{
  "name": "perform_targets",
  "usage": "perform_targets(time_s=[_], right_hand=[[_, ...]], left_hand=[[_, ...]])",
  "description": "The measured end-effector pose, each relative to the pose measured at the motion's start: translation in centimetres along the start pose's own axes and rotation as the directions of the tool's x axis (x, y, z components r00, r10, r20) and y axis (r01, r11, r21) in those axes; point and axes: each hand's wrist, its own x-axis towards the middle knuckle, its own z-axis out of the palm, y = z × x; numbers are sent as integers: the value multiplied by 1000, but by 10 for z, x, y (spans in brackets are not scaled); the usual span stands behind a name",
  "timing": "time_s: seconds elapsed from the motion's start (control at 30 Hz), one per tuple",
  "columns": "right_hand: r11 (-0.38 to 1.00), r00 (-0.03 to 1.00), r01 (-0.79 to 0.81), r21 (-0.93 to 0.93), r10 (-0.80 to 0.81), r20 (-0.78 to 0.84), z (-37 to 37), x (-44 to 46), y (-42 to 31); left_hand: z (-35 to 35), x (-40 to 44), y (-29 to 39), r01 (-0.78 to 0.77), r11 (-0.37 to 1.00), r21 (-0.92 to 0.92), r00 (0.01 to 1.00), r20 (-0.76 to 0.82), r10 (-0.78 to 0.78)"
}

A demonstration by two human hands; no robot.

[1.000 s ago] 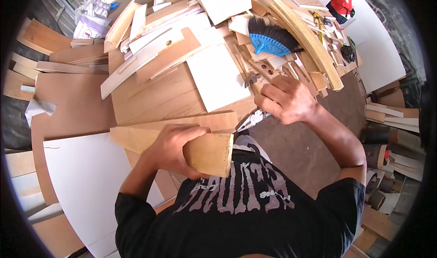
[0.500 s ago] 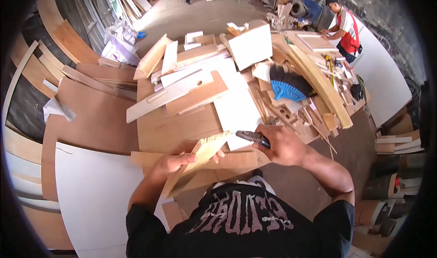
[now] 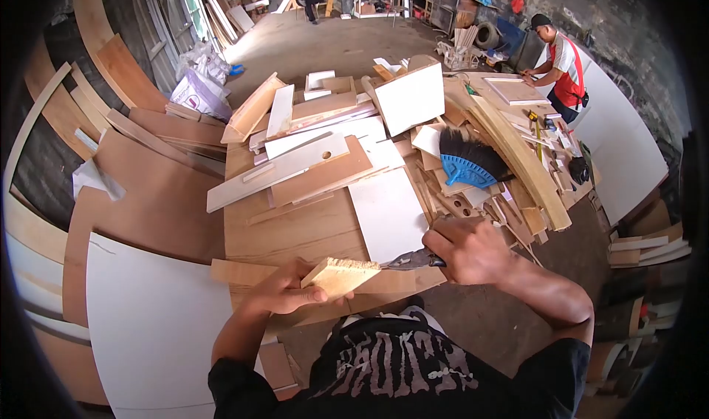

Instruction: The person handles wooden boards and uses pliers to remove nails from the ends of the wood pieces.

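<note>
My left hand [image 3: 289, 290] is closed round a short piece of wood board [image 3: 341, 277], thumb on its near face, fingers behind. The board's rough, splintery edge faces up and away. My right hand [image 3: 473, 250] grips a pair of dark pliers [image 3: 413, 260] by the handles. Their jaws point left and meet the board's right corner. Whether they pinch something small there, I cannot make out. Both hands are held above the near edge of a wooden worktable [image 3: 288, 230].
Boards and offcuts lie piled on the table, with a white panel [image 3: 388, 212] and a blue brush head [image 3: 467, 171] with black bristles. A co-worker [image 3: 565, 68] stands at the far right by a framed panel [image 3: 513, 89]. Large sheets [image 3: 155, 330] lean at left.
The board has tipped flatter and moved lower. The pliers have come down and left-pointing jaws now touch the board's corner. My view has tilted up slightly.
</note>
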Motion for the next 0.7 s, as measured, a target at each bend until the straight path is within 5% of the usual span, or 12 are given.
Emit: perform_targets(time_s=[0.07,0.17,0.3,0.33,0.37,0.4,0.47,0.53,0.63,0.7], right_hand=[[986,983,132,-98,-143,-112,1,0,9],[992,989,106,-68,-112,-92,2,-2,12],[989,981,77,125,-98,168,-2,-17,21],[992,998,0,123,-7,59,17,-37,57],[969,969,-246,16,246,27,17,-59,102],[914,909,-397,85,404,-101,4,-73,126],[839,818,-521,158,544,-188,-10,-77,140],[873,852,-412,261,470,-229,-6,-62,117],[890,909,-322,322,386,-157,16,-40,94],[892,917,-290,348,363,-167,30,-37,90]], left_hand=[[11,4,5,80,941,-330,997,20,-77],[14,7,10,126,917,-378,992,73,-106],[-3,-23,-5,86,987,-134,990,-104,-100],[-23,-56,-5,17,982,-187,976,-209,-57],[-43,-88,-5,-60,973,-225,950,-311,-13],[-62,-109,4,-168,886,-433,910,-413,-29],[-80,-121,-9,-281,895,-345,868,-490,84],[-56,-86,7,75,917,-391,841,-469,-269],[-26,-45,1,88,961,-264,882,-427,-198],[-1,-20,7,-25,999,-28,858,-513,7]])
